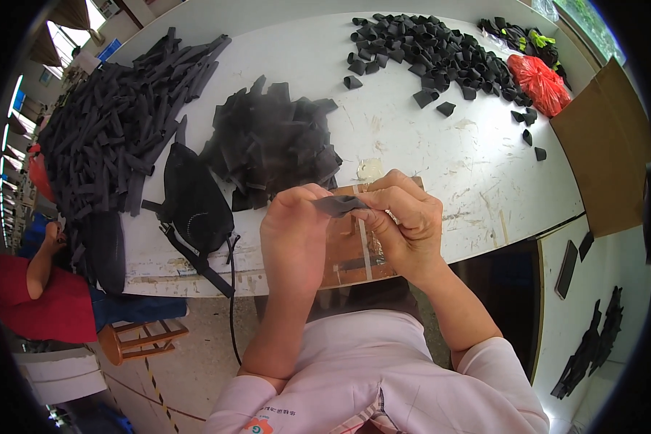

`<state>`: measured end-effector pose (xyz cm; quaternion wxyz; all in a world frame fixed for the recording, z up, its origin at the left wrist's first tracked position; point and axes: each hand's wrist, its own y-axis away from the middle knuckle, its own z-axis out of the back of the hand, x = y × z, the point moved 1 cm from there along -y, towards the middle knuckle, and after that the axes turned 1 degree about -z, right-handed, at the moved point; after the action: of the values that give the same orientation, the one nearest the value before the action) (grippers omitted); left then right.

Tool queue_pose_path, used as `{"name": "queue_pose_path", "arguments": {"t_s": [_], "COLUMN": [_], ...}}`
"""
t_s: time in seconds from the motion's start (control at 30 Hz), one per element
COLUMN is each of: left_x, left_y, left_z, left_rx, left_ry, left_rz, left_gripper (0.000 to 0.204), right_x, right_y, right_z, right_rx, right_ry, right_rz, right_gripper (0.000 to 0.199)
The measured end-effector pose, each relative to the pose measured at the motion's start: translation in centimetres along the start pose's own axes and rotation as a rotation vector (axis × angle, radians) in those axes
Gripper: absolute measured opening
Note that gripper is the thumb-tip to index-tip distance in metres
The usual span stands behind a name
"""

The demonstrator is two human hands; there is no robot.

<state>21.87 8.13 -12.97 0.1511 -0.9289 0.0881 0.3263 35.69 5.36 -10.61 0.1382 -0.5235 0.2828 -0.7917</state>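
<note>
Strip (338, 206), dark grey, one piece, held at both ends.
Soft, cloth-like in look; narrow, short in its visible run, matt surface. Condition: creased, the middle puckered, with a darker fold or hollow along its upper side; whether a single layer or a tube cannot be told. Pose: roughly level, running crosswise from left to right, its middle bare between the two grips. Left end in the fingertips of the left hand (295, 230); right end pinched between thumb and fingers of the right hand (411, 220). Both tips hidden by the fingers. Location: in view over the far part of the brown board (342, 257) on the table (412, 145).
</note>
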Motion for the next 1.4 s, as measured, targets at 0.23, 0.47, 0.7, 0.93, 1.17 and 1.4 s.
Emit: {"name": "queue_pose_path", "arguments": {"t_s": [0.23,0.47,0.7,0.93,1.17,1.4], "left_x": [-1.3,-2.2,-0.6,-0.1,-0.3,-0.9], "left_y": [-0.6,-1.3,-1.1,-1.2,-0.9,0.0], "left_z": [-1.2,-2.2,1.3,0.0,0.1,-1.2], "left_rx": [0.004,0.176,0.054,0.012,0.048,-0.015], "left_ry": [-0.416,-1.017,-0.491,-0.525,-0.501,-0.659], "left_rz": [-0.054,-0.305,-0.125,-0.103,-0.114,0.046], "left_gripper": [0.022,0.013,0.012,0.009,0.010,0.014], "right_x": [-0.2,-0.6,0.4,-0.8,-0.7,-0.5], "right_y": [-0.1,-0.8,-1.5,-0.8,-0.5,0.3], "right_z": [0.2,1.0,0.0,-0.3,0.1,0.6], "right_rx": [0.010,0.117,0.153,0.049,0.108,0.134], "right_ry": [-0.053,-0.433,-0.044,-0.072,-0.063,-0.064], "right_rz": [-0.060,-0.353,-0.129,-0.067,-0.087,-0.137], "right_gripper": [0.012,0.011,0.009,0.010,0.010,0.013]}}
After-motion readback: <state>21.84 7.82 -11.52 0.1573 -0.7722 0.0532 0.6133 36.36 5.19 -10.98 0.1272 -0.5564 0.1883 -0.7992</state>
